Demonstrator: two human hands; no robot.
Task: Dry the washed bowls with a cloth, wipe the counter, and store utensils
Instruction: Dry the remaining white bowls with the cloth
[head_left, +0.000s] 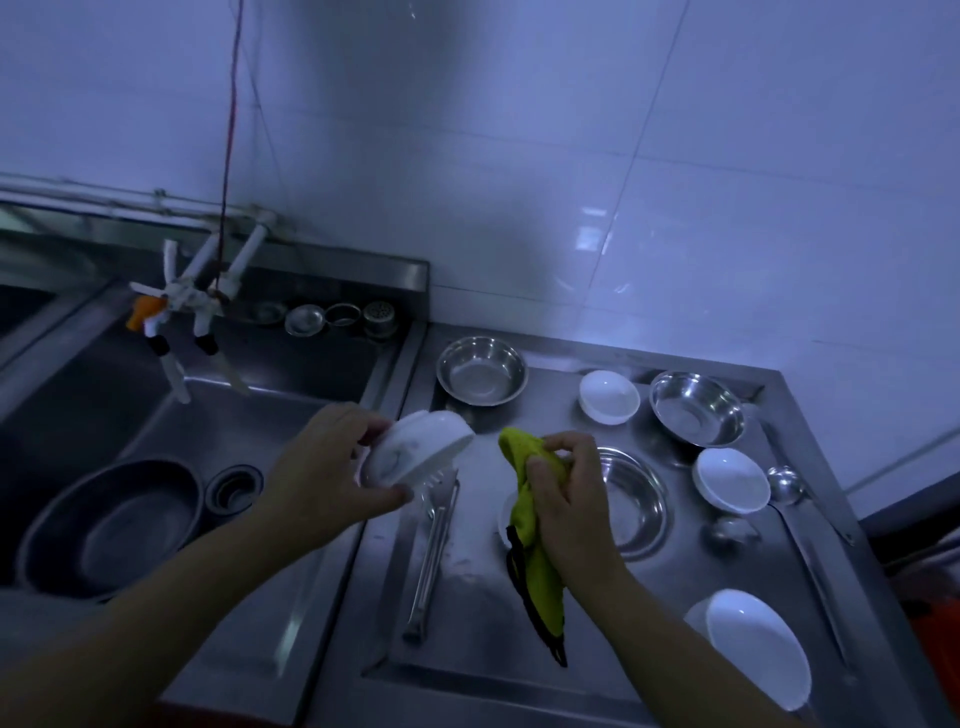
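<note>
My left hand (324, 470) grips a white bowl (415, 447), tilted on its side above the counter's left edge. Just to its right, my right hand (563, 499) holds a bunched yellow-green cloth (524, 512) whose dark-edged tail hangs down toward the counter. Cloth and bowl are apart. On the steel counter (467, 623) lie metal tongs (434, 551), two ladles (787, 486), three steel bowls (482, 369) (696, 408) (636, 501), and white bowls (609, 396) (732, 479) (756, 647).
A steel sink (218, 426) on the left holds a large dark metal basin (111, 525) beside the drain (234, 488). Taps (192, 312) hang over it, with strainers (332, 317) on the back ledge. Tiled wall stands behind; the counter ends at right.
</note>
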